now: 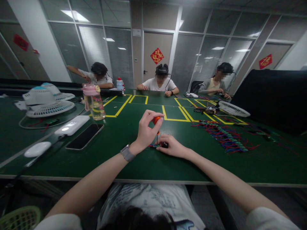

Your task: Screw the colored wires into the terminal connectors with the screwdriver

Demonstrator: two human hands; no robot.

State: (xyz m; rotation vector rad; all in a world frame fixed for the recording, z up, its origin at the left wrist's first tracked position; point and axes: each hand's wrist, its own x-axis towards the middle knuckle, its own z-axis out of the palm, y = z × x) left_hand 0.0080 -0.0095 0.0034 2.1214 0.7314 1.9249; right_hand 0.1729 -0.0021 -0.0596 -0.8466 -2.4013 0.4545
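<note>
My left hand (146, 129) is closed around the orange handle of a small screwdriver (156, 120), held upright with its thin shaft pointing down. The tip meets a small dark part with coloured wires (155, 146) lying on the green table (134, 159). My right hand (171, 146) rests on the table and pinches that small part at its right end, fingers curled over it. A watch sits on my left wrist.
A black phone (84, 136), a white power bank (72, 125), a white oval device (37, 149), a pink-lidded bottle (94, 101) and white fans (48, 102) stand left. Bundles of red and blue wires (224, 135) lie right. Three people sit at the far side.
</note>
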